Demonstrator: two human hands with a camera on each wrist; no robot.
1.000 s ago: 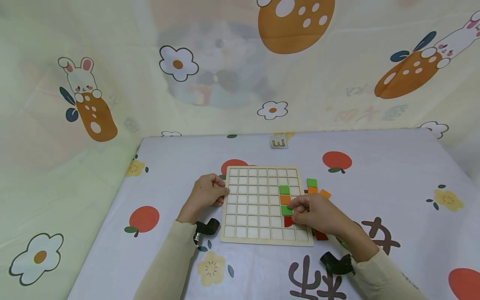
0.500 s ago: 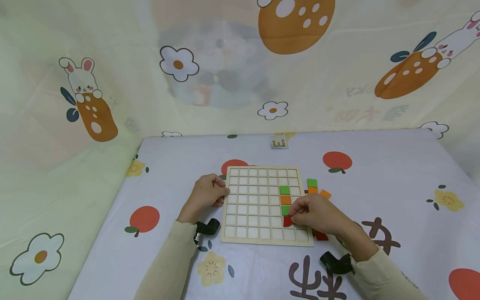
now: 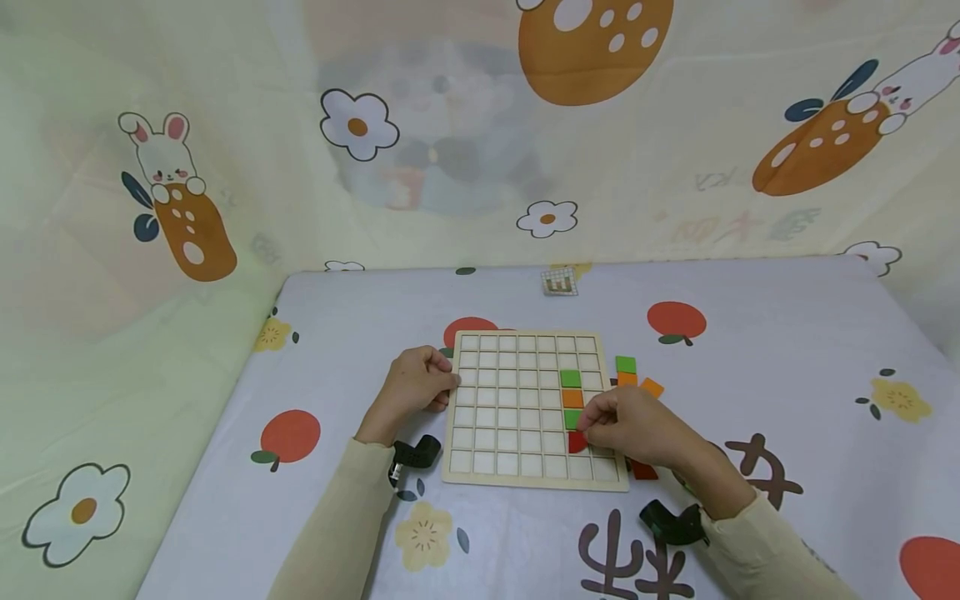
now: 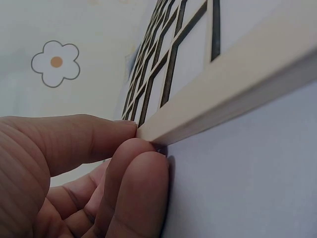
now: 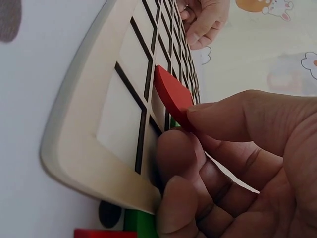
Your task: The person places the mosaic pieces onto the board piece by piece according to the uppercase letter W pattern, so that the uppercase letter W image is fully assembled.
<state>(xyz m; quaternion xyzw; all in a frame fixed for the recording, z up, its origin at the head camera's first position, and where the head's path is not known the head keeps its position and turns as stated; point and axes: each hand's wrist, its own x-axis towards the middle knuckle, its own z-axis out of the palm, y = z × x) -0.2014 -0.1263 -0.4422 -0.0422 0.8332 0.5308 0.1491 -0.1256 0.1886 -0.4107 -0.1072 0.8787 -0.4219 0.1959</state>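
A pale wooden grid board [image 3: 497,417] lies flat on the table. Its left edge is pinched by my left hand [image 3: 412,386], thumb on top and curled fingers at the side, as the left wrist view shows. Over the board's right part, my right hand [image 3: 633,425] pinches a red tile [image 5: 174,92] with one curved side between thumb and fingers. In the right wrist view that tile stands tilted over a grid cell. Directly above it in the same column sit a green tile [image 3: 571,378], an orange tile [image 3: 572,399] and another green tile [image 3: 572,418], partly beside my fingertips.
Loose tiles lie right of the board: a green one [image 3: 626,364], an orange one [image 3: 652,387] and a red one [image 3: 643,471], others partly hidden by my right hand. A small card with a printed grid pattern [image 3: 559,282] lies at the table's back edge.
My right hand and the red tile have shifted very slightly within the same cell area. The left hand keeps its place on the board's edge.
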